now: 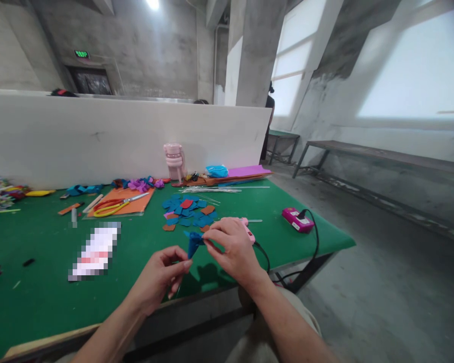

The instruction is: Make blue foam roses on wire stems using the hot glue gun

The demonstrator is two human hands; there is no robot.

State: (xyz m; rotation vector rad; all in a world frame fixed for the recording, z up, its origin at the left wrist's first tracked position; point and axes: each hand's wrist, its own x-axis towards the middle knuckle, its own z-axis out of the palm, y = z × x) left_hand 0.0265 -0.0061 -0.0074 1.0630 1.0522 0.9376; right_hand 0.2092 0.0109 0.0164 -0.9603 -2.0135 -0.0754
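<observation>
A small dark-blue cone-shaped flower, rolled from thin sheet material, is held upright above the table's front edge. My left hand pinches its narrow lower end between thumb and fingers. At its upper right rim, my right hand is closed in a pinch; whether a separate petal is between those fingertips I cannot make out. Just behind the flower lies a spread of cut petals, mostly blue with some brown, red and purple. A pink glue gun rests behind my right hand, partly covered by it.
Yellow-and-red-handled scissors lie on an orange sheet. Thin wires run behind the petals. A pink bottle stands against the white partition. A magenta power strip with a black cord sits at the table's right.
</observation>
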